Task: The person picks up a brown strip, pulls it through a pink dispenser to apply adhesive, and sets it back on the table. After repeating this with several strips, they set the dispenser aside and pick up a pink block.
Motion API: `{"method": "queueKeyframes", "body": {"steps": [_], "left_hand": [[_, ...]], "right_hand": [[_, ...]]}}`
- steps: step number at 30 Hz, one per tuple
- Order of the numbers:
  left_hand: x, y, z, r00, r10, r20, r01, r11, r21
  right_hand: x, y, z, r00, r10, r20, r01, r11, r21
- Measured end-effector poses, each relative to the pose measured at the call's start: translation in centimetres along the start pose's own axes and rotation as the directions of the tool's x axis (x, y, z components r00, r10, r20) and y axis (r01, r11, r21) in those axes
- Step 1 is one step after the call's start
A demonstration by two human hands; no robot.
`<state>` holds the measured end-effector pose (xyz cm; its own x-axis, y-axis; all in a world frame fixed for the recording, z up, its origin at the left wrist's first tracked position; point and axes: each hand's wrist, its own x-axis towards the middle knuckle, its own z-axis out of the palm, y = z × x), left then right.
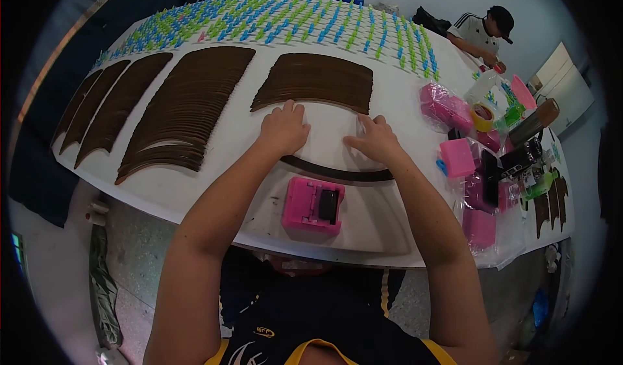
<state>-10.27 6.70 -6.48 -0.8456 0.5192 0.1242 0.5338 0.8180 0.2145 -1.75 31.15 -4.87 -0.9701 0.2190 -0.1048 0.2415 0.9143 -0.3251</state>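
A fanned stack of brown curved strips [315,83] lies on the white table in front of me. My left hand [284,130] rests at the stack's near edge, fingers bent and apart, fingertips at the strips. By the stack's near right corner is my right hand [375,139], its thumb spread away from the fingers. Neither hand visibly grips a strip. Just below my hands lies a single dark curved strip [337,171], its ends partly covered by my wrists. Nearer my body sits a pink block [295,212] with a black part set into it.
More fanned brown strips [188,99] lie to the left. Rows of green and blue clips [279,21] cover the far side. At right are wrapped pink blocks [448,105], tape [482,116], a phone [490,178] and a flask [535,121]. Another person [483,37] works at the far right.
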Motion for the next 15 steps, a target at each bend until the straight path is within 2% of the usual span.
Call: {"method": "queueKeyframes", "body": {"steps": [2, 4, 5, 7, 8, 10, 11, 13, 15], "left_hand": [[-0.4, -0.1, -0.4, 1.000, -0.016, -0.002, 0.016, 1.000, 0.019], [-0.9, -0.4, -0.7, 0.999, -0.046, 0.022, 0.044, 0.995, 0.090], [-1.3, -0.6, -0.9, 0.998, -0.062, 0.018, 0.060, 0.994, 0.091], [-2.0, -0.9, -1.3, 0.994, -0.100, 0.037, 0.095, 0.988, 0.122], [-2.3, -1.2, -1.3, 0.994, -0.107, 0.035, 0.102, 0.987, 0.123], [-2.9, -1.7, -1.2, 0.988, -0.146, -0.041, 0.149, 0.985, 0.084], [-3.0, -1.8, -1.2, 0.988, -0.149, -0.042, 0.152, 0.985, 0.082], [-3.1, -2.0, -1.6, 0.984, -0.177, -0.013, 0.177, 0.983, 0.055], [-3.0, -2.1, -1.5, 0.984, -0.180, -0.020, 0.180, 0.982, 0.057]], "right_hand": [[-0.6, 0.8, -0.2, 0.999, -0.040, -0.013, 0.040, 0.999, 0.007], [-1.7, 1.8, -0.5, 0.992, -0.122, -0.034, 0.126, 0.978, 0.164], [-2.6, 2.2, -0.7, 0.990, -0.138, -0.029, 0.140, 0.977, 0.163], [-5.1, 2.4, -1.7, 0.961, -0.262, -0.094, 0.277, 0.933, 0.231], [-6.2, 2.5, -2.1, 0.959, -0.269, -0.092, 0.283, 0.931, 0.231], [-8.4, 2.9, -2.5, 0.899, -0.403, -0.171, 0.428, 0.891, 0.152], [-9.4, 3.1, -2.4, 0.898, -0.406, -0.170, 0.430, 0.890, 0.151], [-11.0, 3.4, -2.1, 0.819, -0.503, -0.275, 0.533, 0.845, 0.043], [-11.8, 3.7, -1.4, 0.814, -0.498, -0.299, 0.530, 0.847, 0.032]]}}
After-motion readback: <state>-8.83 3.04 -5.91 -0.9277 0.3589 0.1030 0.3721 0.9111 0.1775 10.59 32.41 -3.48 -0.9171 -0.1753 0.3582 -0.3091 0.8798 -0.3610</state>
